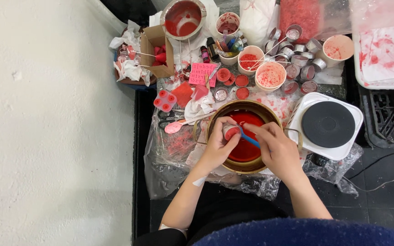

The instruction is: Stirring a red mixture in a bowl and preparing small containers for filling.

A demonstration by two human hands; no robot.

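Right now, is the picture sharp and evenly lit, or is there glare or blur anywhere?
Head view: soft, even light, few shadows; the round brass pot of red liquid and both hands look sharp; glare whitens the crinkled clear plastic sheet top right; edges bend slightly.

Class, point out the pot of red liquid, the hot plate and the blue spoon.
pot (220, 110): head view, on its bare left rim.
hot plate (328, 124): head view, centre of the black disc.
blue spoon (251, 140): head view, on its handle.

- Left hand and right hand: bare, forearms uncovered.
- White strip on left wrist.
- Dark garment, blue fabric nearest the camera.
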